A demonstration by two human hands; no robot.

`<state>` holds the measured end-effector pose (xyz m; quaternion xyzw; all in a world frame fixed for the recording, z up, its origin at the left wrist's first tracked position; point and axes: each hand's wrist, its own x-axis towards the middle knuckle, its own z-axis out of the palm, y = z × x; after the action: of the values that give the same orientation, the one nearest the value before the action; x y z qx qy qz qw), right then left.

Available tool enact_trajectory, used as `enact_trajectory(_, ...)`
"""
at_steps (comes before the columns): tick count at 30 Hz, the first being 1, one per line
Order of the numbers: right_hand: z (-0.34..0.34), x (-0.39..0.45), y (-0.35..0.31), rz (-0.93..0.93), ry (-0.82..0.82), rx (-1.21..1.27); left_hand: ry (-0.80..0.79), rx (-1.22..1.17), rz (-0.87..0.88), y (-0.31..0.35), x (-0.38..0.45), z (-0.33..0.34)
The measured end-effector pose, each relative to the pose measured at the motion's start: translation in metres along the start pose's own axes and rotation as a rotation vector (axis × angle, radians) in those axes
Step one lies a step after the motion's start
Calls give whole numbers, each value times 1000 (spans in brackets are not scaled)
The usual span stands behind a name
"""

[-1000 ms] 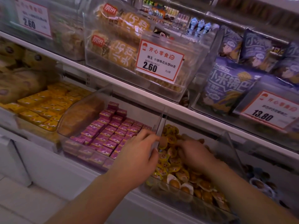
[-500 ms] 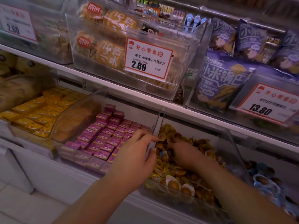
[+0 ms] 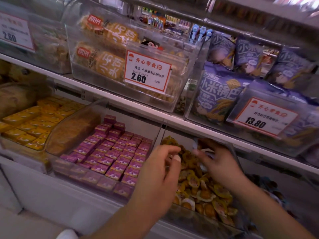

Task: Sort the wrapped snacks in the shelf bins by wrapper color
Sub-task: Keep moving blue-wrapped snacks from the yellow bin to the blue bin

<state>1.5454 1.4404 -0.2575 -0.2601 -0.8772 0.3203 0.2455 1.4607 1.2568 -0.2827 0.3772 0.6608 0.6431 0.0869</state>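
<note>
Both hands reach into the clear bin [image 3: 203, 219] of loose yellow-wrapped snacks [image 3: 205, 188] on the lower shelf [image 3: 96, 200]. The left hand [image 3: 155, 180] hovers over the pile at the divider with fingers [image 3: 170, 150] curled, though blur hides whether they pinch anything. The right hand [image 3: 219, 163] lies on the pile farther back, fingers bent down among the wrappers, its grip unclear. Just left, a neighbouring bin holds tidy rows of purple-wrapped snacks [image 3: 114, 152].
</note>
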Motion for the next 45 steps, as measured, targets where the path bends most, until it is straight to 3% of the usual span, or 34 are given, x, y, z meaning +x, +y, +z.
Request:
enact_trajectory(3,7,-37,-24,-196,-40,59,-91,-871,-732,12,-2,26)
enact_trajectory(5,15,-51,-29,-311,-188,-92,-183,-1125,-877,6,-1,31)
enact_trajectory(8,19,-54,-24,-314,-337,-140,-127,-1031,-846,-5,3,31)
enact_trajectory(11,15,-34,-13,-59,-77,231,10,-883,-805,-10,7,30)
enact_trajectory(13,20,-8,2,118,-2,283,21,-720,-722,-10,6,28)
enact_trajectory(17,53,30,28,38,-534,-339,-36,-474,-527,-11,2,19)
enact_trajectory(19,71,37,36,-12,-651,-433,-68,-394,-432,-12,2,10)
enact_trajectory(23,87,51,43,46,-656,-486,-52,-414,-334,-14,8,-10)
enact_trajectory(27,85,51,47,20,-648,-505,37,-468,-347,-18,11,-26)
enact_trajectory(31,91,42,50,-72,-588,-407,29,-452,-351,-12,7,-28)
enact_trajectory(37,85,48,54,95,-595,-283,33,-454,-349,-4,5,-29)
enact_trajectory(41,80,45,55,103,-576,-170,82,-543,-381,1,9,-32)
enact_trajectory(45,62,41,50,30,-700,-366,116,-533,-385,2,10,-36)
